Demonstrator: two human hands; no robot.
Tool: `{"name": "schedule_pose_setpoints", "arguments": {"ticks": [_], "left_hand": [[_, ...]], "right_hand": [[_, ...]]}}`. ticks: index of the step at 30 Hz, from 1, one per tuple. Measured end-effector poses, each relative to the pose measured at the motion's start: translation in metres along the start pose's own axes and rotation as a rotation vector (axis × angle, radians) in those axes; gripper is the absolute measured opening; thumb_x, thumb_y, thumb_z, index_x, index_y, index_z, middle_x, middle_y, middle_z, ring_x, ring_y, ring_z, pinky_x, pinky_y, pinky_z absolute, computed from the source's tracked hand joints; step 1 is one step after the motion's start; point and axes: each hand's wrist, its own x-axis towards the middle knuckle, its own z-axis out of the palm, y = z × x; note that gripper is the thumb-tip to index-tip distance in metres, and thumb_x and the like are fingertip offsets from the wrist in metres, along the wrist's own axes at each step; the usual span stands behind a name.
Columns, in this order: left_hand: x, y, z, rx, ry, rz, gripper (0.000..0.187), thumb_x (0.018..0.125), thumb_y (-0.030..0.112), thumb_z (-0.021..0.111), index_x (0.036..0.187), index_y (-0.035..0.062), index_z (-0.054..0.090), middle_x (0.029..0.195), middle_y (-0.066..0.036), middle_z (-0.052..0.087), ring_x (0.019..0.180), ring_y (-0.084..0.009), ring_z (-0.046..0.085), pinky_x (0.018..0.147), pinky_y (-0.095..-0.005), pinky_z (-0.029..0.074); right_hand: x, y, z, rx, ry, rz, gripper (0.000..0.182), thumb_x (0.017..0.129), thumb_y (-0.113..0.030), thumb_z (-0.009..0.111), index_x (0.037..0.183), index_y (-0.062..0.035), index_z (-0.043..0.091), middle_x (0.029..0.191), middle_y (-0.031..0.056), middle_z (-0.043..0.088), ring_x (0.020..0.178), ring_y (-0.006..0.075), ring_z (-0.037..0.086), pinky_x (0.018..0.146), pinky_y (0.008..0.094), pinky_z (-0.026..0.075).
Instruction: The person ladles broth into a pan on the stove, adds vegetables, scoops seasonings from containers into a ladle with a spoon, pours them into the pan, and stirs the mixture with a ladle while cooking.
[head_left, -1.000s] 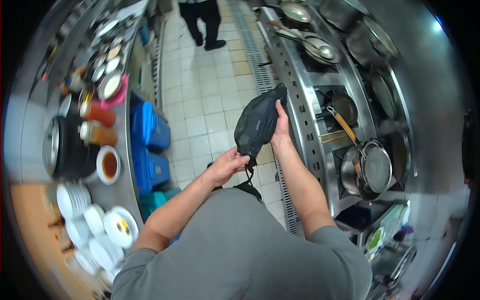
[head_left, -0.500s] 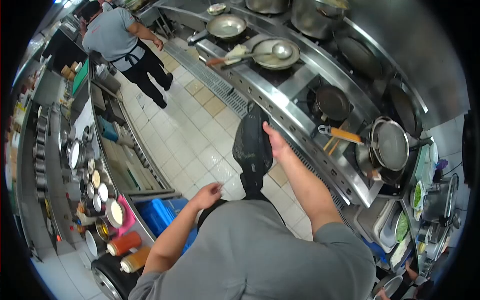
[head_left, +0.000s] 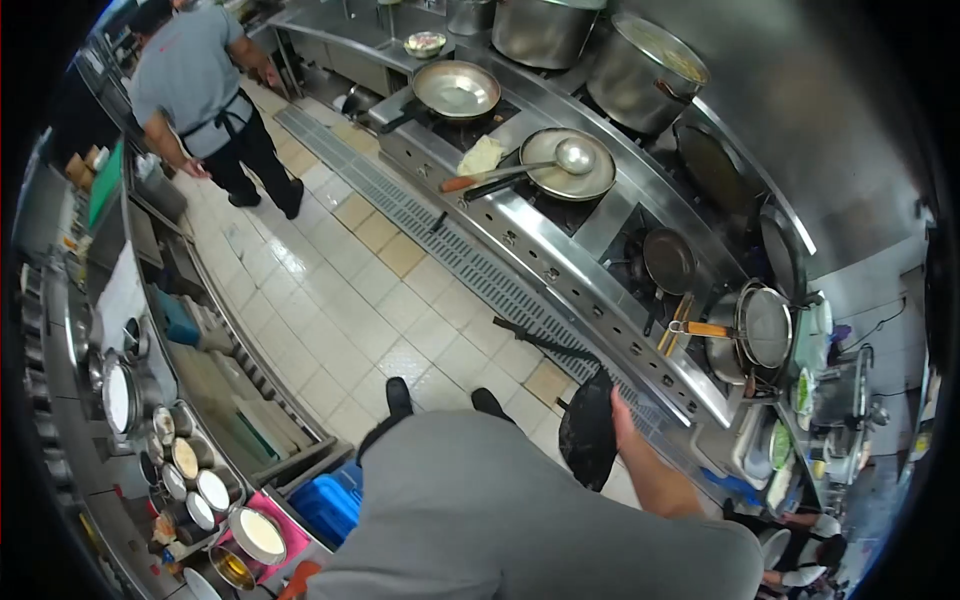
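My right hand (head_left: pixel 624 422) grips the edge of a black pouch with a strap, which looks like a waist bag (head_left: pixel 587 437). Its loose strap (head_left: pixel 547 344) stretches forward and left above the floor grate. The hand is low at my right side, beside the front of the stove (head_left: pixel 640 365), and its fingers are mostly hidden behind the bag. My left hand is out of view.
On the stove are a frying pan (head_left: pixel 456 90), a ladle (head_left: pixel 574 156) lying across another pan, large pots (head_left: pixel 645 75) and a strainer with a wooden handle (head_left: pixel 767 328). A co-worker (head_left: pixel 195 85) stands ahead on the left. Several containers (head_left: pixel 213 490) and a blue bin (head_left: pixel 325 507) are at my left.
The bag has moved from in front of my body down to my right side, its strap now swung outward. My left hand has left the view. The co-worker's stance has changed.
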Motion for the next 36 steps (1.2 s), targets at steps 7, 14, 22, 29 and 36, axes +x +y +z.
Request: {"name": "schedule_pose_setpoints", "arguments": {"ticks": [7, 14, 22, 29, 36], "left_hand": [[0.027, 0.037, -0.128, -0.151, 0.107, 0.090, 0.024, 0.092, 0.020, 0.057, 0.086, 0.0061, 0.075, 0.105, -0.017, 0.074, 0.098, -0.0339, 0.071, 0.089, -0.0471, 0.055], [0.066, 0.083, -0.213, -0.087, -0.021, 0.167, 0.024, 0.093, 0.021, 0.057, 0.085, 0.0064, 0.075, 0.106, -0.017, 0.074, 0.099, -0.0341, 0.070, 0.091, -0.0478, 0.054], [0.083, 0.117, -0.277, -0.047, -0.070, 0.178, 0.025, 0.095, 0.021, 0.056, 0.084, 0.0067, 0.074, 0.107, -0.016, 0.074, 0.101, -0.0344, 0.070, 0.093, -0.0486, 0.053], [0.077, 0.123, -0.308, -0.103, -0.059, 0.169, 0.026, 0.096, 0.022, 0.056, 0.084, 0.0069, 0.073, 0.108, -0.016, 0.073, 0.102, -0.0346, 0.069, 0.094, -0.0493, 0.053], [0.063, 0.125, -0.326, -0.191, -0.042, 0.166, 0.027, 0.097, 0.022, 0.055, 0.083, 0.0072, 0.073, 0.109, -0.015, 0.073, 0.103, -0.0348, 0.069, 0.095, -0.0500, 0.052]], "right_hand": [[-0.110, 0.174, 0.132, 0.108, 0.234, -0.128, 0.085, 0.096, -0.077, 0.039, 0.139, -0.0062, 0.057, 0.135, 0.0173, 0.064, 0.125, 0.0371, 0.060, 0.111, 0.0541, 0.044], [-0.149, 0.281, 0.189, 0.353, 0.394, -0.199, 0.085, 0.096, -0.076, 0.040, 0.139, -0.0055, 0.057, 0.138, 0.0198, 0.062, 0.127, 0.0378, 0.059, 0.112, 0.0547, 0.044], [-0.165, 0.272, 0.232, 0.430, 0.263, -0.103, 0.073, 0.097, -0.066, 0.051, 0.132, -0.0026, 0.059, 0.136, 0.0215, 0.062, 0.127, 0.0377, 0.059, 0.113, 0.0540, 0.042], [-0.120, 0.274, 0.222, 0.415, 0.355, 0.045, 0.038, 0.098, -0.042, 0.059, 0.113, -0.0069, 0.062, 0.116, 0.0160, 0.068, 0.107, 0.0331, 0.067, 0.098, 0.0513, 0.053], [-0.101, 0.231, 0.248, 0.120, 0.438, 0.039, 0.020, 0.095, -0.025, 0.063, 0.102, -0.0071, 0.060, 0.079, 0.0062, 0.058, 0.073, 0.0216, 0.062, 0.070, 0.0392, 0.056]]}}
